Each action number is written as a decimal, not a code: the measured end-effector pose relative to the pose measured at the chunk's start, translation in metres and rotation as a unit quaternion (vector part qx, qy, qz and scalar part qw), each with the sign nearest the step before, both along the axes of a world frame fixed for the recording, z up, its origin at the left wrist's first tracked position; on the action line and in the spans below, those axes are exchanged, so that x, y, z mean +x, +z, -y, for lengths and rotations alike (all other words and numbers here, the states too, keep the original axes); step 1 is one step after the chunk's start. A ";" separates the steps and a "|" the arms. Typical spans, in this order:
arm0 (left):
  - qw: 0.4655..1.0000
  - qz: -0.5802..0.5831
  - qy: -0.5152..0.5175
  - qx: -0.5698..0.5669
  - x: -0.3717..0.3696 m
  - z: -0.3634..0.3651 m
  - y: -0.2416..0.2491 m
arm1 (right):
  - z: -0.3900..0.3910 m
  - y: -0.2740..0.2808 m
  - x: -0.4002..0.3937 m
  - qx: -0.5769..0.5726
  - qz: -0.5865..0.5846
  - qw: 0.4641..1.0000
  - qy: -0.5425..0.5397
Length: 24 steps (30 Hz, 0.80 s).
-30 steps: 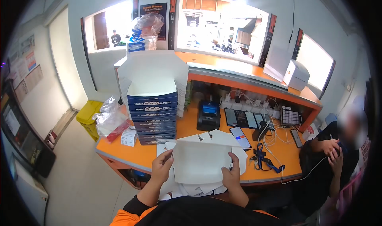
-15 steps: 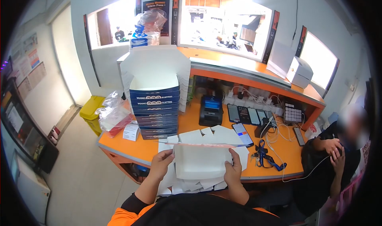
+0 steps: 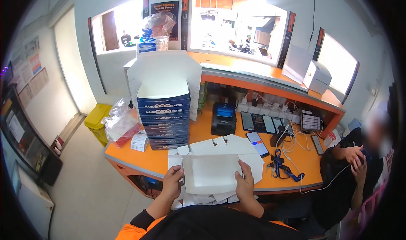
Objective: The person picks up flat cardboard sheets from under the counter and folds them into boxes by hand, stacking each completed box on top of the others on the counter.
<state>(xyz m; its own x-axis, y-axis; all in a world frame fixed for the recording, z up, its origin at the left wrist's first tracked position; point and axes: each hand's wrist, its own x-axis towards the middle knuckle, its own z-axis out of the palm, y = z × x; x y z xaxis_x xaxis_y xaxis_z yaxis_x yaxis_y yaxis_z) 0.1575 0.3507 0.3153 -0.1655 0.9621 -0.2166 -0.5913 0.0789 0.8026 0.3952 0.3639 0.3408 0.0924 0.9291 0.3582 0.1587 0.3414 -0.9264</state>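
Note:
A white cardboard box, partly folded with its inside turned up towards me, is held just in front of my body. My left hand grips its left side wall, fingers on the outside. On the opposite wall, my right hand has its thumb near the inside and its fingers behind. Under and behind the box lie flat white box blanks. Beyond my left hand rises a tall stack of blue-fronted folded boxes, the top one open with its white lid raised.
The orange counter carries a black printer, several phones, tangled cables and a blue lanyard. A plastic bag sits at the left edge near a yellow bin. At right sits another person, hands together.
The box has tipped so that more of its inside and its side walls show. Both hands have shifted with it and keep hold of the two sides.

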 end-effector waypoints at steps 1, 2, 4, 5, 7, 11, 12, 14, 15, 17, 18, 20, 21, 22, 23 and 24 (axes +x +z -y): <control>1.000 -0.004 0.002 0.010 0.001 0.001 -0.005 | -0.003 -0.005 -0.001 -0.005 -0.012 1.000 0.006; 1.000 -0.011 0.006 0.021 0.003 0.002 -0.008 | -0.003 -0.008 -0.001 -0.012 -0.024 1.000 0.011; 0.999 -0.024 0.014 0.045 0.006 0.003 -0.011 | -0.002 -0.005 -0.005 -0.040 -0.098 0.994 0.003; 0.998 -0.026 0.015 0.050 0.007 0.004 -0.010 | -0.002 -0.004 -0.007 -0.053 -0.135 0.989 -0.001; 0.998 -0.029 0.019 0.059 0.007 0.006 -0.009 | -0.002 -0.005 -0.004 -0.100 -0.167 0.980 0.035; 0.995 -0.083 0.024 0.056 0.002 0.005 -0.027 | -0.010 -0.011 -0.005 -0.157 -0.273 0.947 0.071; 0.994 -0.086 0.029 0.054 0.002 0.004 -0.029 | -0.012 -0.013 -0.004 -0.167 -0.267 0.947 0.063; 0.992 -0.106 0.044 0.060 0.004 0.002 -0.030 | -0.014 -0.017 -0.004 -0.188 -0.256 0.947 0.051; 0.989 -0.122 0.054 0.068 0.008 0.003 -0.025 | -0.015 -0.017 -0.004 -0.193 -0.257 0.946 0.048; 0.988 -0.130 0.057 0.065 0.012 0.009 -0.010 | -0.016 -0.019 -0.003 -0.203 -0.258 0.944 0.043; 0.990 -0.124 0.049 0.055 0.013 0.012 0.011 | -0.016 -0.023 -0.003 -0.206 -0.279 0.937 0.047; 0.989 -0.141 0.009 0.052 0.008 0.012 0.016 | -0.017 -0.032 -0.001 -0.210 -0.319 0.922 0.054; 0.984 -0.164 -0.023 0.058 0.001 0.009 0.010 | -0.016 -0.030 -0.003 -0.217 -0.307 0.925 0.057; 0.979 -0.187 -0.055 0.065 -0.004 0.007 0.006 | -0.013 -0.029 -0.006 -0.223 -0.295 0.927 0.060; 0.979 -0.182 -0.070 0.065 -0.006 0.008 0.004 | -0.012 -0.027 -0.008 -0.229 -0.282 0.930 0.063; 0.978 -0.182 -0.068 0.080 -0.008 0.006 -0.001 | -0.012 -0.027 -0.009 -0.238 -0.301 0.921 0.066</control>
